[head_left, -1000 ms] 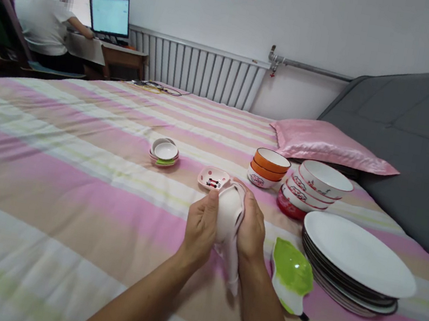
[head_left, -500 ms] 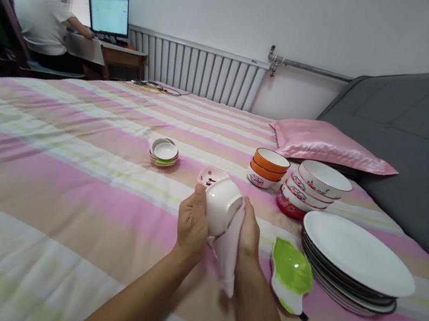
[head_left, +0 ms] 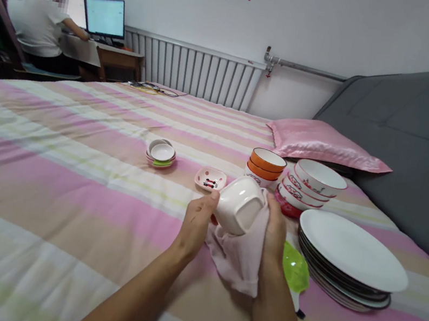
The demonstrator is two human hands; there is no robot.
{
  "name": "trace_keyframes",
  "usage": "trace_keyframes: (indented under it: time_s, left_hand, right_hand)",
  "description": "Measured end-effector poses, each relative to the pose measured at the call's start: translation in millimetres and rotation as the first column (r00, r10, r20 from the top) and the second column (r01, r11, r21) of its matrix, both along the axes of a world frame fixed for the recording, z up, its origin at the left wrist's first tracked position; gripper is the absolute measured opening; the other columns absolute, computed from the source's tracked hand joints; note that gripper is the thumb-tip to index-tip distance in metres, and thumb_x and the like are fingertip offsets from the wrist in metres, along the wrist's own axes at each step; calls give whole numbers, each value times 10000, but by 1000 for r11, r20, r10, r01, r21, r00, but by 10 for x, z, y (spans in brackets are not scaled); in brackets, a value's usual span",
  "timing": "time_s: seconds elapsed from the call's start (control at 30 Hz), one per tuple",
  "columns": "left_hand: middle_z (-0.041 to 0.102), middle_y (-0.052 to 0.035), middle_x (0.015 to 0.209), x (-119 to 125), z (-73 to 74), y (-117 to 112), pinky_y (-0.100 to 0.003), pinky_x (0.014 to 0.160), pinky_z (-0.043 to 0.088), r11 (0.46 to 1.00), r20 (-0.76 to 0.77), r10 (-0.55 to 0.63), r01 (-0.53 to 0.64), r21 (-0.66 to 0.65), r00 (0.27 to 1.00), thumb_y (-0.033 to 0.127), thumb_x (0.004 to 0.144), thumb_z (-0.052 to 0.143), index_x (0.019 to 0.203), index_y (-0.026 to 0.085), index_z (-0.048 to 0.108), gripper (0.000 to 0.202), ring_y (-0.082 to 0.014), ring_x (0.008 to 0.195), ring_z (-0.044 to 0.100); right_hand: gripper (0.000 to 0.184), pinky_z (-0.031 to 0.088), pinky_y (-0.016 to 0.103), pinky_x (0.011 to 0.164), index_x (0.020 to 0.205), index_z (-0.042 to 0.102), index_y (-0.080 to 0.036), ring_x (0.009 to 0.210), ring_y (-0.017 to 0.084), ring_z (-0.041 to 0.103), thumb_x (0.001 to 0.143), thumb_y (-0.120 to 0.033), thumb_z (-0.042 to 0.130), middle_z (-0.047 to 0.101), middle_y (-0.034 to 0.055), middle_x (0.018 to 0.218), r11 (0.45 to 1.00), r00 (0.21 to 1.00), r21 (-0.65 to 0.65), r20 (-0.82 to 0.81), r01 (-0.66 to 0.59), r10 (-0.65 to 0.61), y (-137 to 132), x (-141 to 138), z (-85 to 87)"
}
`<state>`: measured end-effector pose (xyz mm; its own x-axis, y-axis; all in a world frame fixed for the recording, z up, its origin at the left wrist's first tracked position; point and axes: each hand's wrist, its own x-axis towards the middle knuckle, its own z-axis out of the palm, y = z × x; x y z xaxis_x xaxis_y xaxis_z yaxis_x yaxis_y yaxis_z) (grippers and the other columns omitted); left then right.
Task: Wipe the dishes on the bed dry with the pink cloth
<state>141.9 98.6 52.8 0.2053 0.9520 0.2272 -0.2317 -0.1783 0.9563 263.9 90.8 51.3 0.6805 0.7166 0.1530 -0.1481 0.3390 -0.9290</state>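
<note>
My left hand (head_left: pixel 196 223) grips a small white bowl (head_left: pixel 237 200) by its side, thumb along the outside. The bowl is tipped so its squarish base faces right and toward me. In my right hand (head_left: pixel 276 228) is a pale pink cloth (head_left: pixel 241 258), pressed against the base side of the bowl and hanging below it. The fingers of my right hand are partly hidden behind the cloth. Just beyond the bowl lies a small pink dish (head_left: pixel 211 178) with a printed figure. A green leaf-shaped dish (head_left: pixel 295 267) lies right of my right wrist, partly covered by the arm.
Stacked plates (head_left: pixel 351 249) stand at right, behind them patterned bowls (head_left: pixel 318 178) and orange-topped bowls (head_left: pixel 267 161). Small stacked dishes (head_left: pixel 162 153) sit left of centre on the striped bed (head_left: pixel 70 186). A pink pillow (head_left: pixel 328 141) lies behind. A person (head_left: pixel 41 16) sits at a desk.
Both hands have moved right with the bowl, which has turned to show more of its base. The cloth has spread wider, and my right forearm now covers part of the leaf-shaped dish.
</note>
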Motion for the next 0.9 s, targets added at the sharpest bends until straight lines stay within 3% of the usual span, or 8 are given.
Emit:
trace_keyframes:
  time_s: [0.07,0.13,0.2,0.27,0.4,0.5,0.67,0.9]
  left_hand:
    - [549,-2,655,7,-14,16,-221,575,391,997,-94,-79,81,18,992,517,823,502,671,147,557,404,-115,630,499]
    - [618,-26,808,26,-31,24,-242,634,430,987,-122,-163,163,-8,979,477,751,624,901,149,588,363,-146,727,558]
    - [640,-51,886,40,-45,32,-269,669,454,976,-120,-216,212,-44,969,428,687,706,1108,157,518,534,-172,772,591]
    - [648,-68,920,33,-50,44,-284,685,462,977,-144,-212,210,-27,967,392,666,732,1200,168,459,640,-182,786,604]
    - [643,-90,1014,-30,-38,72,-296,737,459,974,-243,-170,201,107,955,336,653,742,1139,183,531,551,-199,857,601]
    - [636,-86,1028,-63,-32,76,-309,764,465,964,-251,-224,251,82,942,262,657,730,1145,201,533,530,-211,900,601]
    - [620,-75,989,-55,-28,68,-310,731,488,950,-156,-310,312,-11,938,222,677,699,1128,191,506,491,-212,903,601]
    - [632,-89,980,-17,-3,61,-309,735,485,939,44,-335,338,-66,941,207,620,759,1011,164,525,458,-213,925,592]
  right_hand:
    - [315,439,265,605,735,611,-158,627,150,533,709,-471,596,596,-8,638,994,989,-13,98,110,-108,-16,107,45]
    - [331,417,256,597,703,600,-153,608,133,498,683,-482,631,563,-18,617,990,975,-16,177,141,-136,-38,157,81]
    - [353,407,251,588,718,603,-148,600,122,483,672,-494,652,560,-17,633,993,964,-2,240,121,-117,-64,165,108]
    - [361,402,244,570,750,613,-144,595,117,480,662,-489,675,572,-10,660,997,952,10,295,83,-82,-94,157,128]
    - [334,379,222,512,749,605,-148,556,102,453,646,-447,714,554,-22,642,1000,926,3,376,-1,0,-145,140,161]
    - [294,368,215,491,740,597,-159,543,101,447,670,-424,703,543,-31,630,1000,884,-12,467,-19,22,-167,122,171]
    - [227,385,224,532,737,616,-166,570,111,470,710,-383,676,564,-25,646,998,774,39,630,52,-65,-168,73,154]
    - [240,406,240,603,808,633,-156,627,123,501,764,-392,633,589,-7,698,989,778,128,614,69,-134,-171,59,156]
